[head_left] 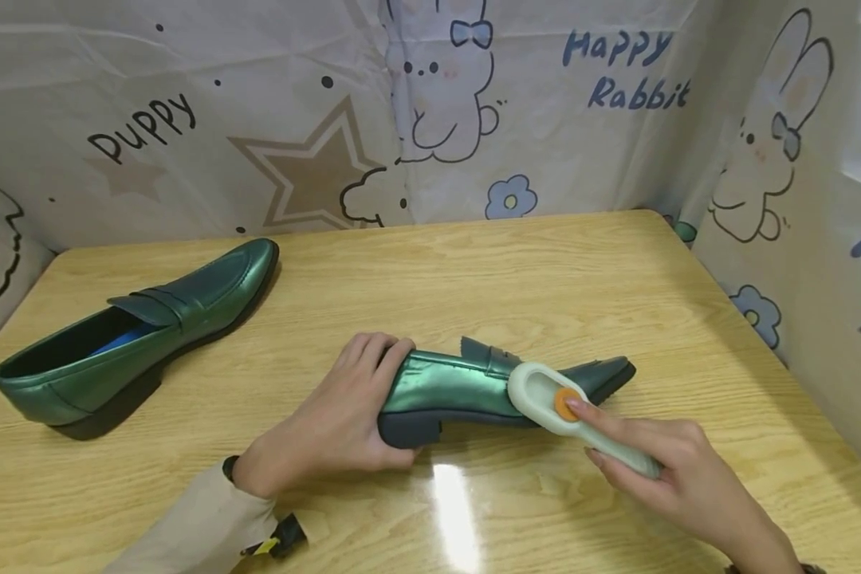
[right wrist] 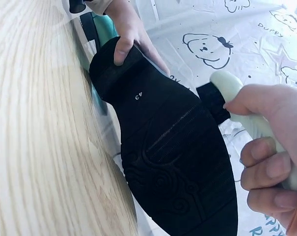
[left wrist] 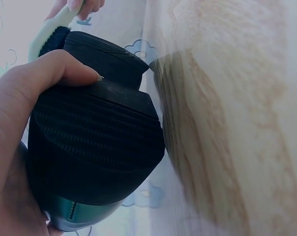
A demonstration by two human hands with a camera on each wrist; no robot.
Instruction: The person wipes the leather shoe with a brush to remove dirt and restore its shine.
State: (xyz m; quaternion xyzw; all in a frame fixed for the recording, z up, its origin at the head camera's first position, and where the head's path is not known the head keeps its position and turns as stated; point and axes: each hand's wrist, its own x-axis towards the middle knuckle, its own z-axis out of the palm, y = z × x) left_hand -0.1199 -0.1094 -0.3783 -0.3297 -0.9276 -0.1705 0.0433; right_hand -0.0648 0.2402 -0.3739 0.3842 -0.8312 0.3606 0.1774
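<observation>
A metallic green loafer (head_left: 445, 387) is gripped round its heel by my left hand (head_left: 347, 410), its toe pointing right. In the left wrist view the thumb presses on the black heel block (left wrist: 96, 135). The right wrist view shows the black sole (right wrist: 163, 132), marked 43. My right hand (head_left: 682, 470) holds a pale green scrub brush (head_left: 534, 387) by the handle, a digit on its orange button (head_left: 566, 404). Dark bristles (right wrist: 213, 102) meet the shoe's side near the sole edge in the right wrist view.
The matching green loafer (head_left: 208, 299) stands upright at the left of the wooden table (head_left: 438, 279), blue showing inside it. A printed cloth (head_left: 273, 96) with rabbits, stars and lettering hangs behind the table and along its right side.
</observation>
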